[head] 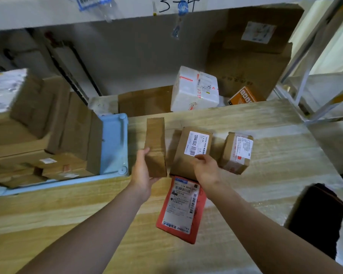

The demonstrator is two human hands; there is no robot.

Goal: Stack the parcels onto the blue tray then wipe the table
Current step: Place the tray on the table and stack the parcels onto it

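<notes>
Parcels: plain brown box (155, 143) upright on bench (265, 155), just right of blue tray (113, 143); left hand (142, 173) grip clasped around its near end. Right hand (206, 171) grip closed on near edge of labelled box (190, 149). Small box (237, 152) right. Red mailer (181, 209) flat, nearest. Tray loaded with stacked cartons (53, 139).

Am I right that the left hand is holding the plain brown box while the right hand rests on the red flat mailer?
Not quite. The head view shows the right hand on the labelled brown box, not the red flat mailer, which lies untouched on the table. The left hand does hold the plain brown box.
</notes>
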